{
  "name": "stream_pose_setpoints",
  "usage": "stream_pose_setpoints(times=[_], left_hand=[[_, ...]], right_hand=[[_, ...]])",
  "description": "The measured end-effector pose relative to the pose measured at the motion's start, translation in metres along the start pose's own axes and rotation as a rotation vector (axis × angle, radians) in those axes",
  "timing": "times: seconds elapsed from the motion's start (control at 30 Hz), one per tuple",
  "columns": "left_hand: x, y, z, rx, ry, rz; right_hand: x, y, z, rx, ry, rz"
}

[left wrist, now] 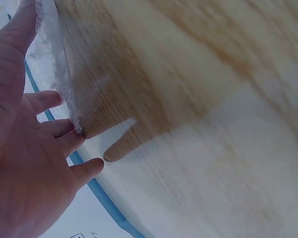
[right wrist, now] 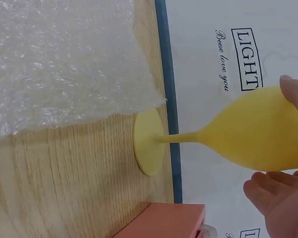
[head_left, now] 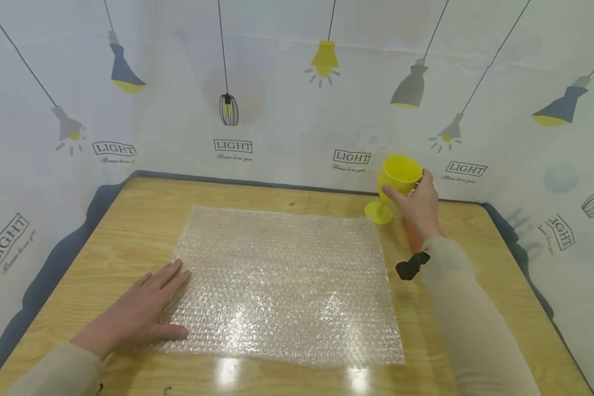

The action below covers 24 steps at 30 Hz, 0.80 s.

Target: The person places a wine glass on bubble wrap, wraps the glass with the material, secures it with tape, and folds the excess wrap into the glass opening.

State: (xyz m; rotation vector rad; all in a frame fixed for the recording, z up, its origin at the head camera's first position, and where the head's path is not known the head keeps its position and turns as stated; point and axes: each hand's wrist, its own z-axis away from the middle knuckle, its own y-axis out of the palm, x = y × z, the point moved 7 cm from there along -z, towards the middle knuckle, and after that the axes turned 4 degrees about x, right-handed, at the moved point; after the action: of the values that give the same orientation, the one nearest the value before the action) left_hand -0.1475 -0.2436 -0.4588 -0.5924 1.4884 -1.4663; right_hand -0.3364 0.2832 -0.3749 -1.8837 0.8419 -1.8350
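Observation:
A yellow goblet (head_left: pixel 389 178) stands near the back right of the table, its foot beside the back right corner of a sheet of bubble wrap (head_left: pixel 287 275). My right hand (head_left: pixel 422 208) grips the goblet's bowl from the right, thumb on the near side. In the right wrist view the goblet (right wrist: pixel 248 131) shows its thin stem and round foot. The bubble wrap lies flat across the middle of the table. On its left edge rests my left hand (head_left: pixel 141 308), with fingers spread and thumb stretched over the near part.
An orange-red block-shaped object (right wrist: pixel 164 220) lies right of the goblet, mostly hidden under my right wrist in the head view. A white cloth printed with lamps (head_left: pixel 282 82) rises behind the wooden table (head_left: pixel 128 220) and along both sides.

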Motion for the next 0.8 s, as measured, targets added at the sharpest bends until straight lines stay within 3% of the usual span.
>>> stream_pose_setpoints(times=[0.8], left_hand=[[-0.0005, 0.0005, -0.0002, 0.016, 0.000, -0.019]], right_hand=[[0.0024, -0.0046, 0.0073, -0.087, 0.013, -0.084]])
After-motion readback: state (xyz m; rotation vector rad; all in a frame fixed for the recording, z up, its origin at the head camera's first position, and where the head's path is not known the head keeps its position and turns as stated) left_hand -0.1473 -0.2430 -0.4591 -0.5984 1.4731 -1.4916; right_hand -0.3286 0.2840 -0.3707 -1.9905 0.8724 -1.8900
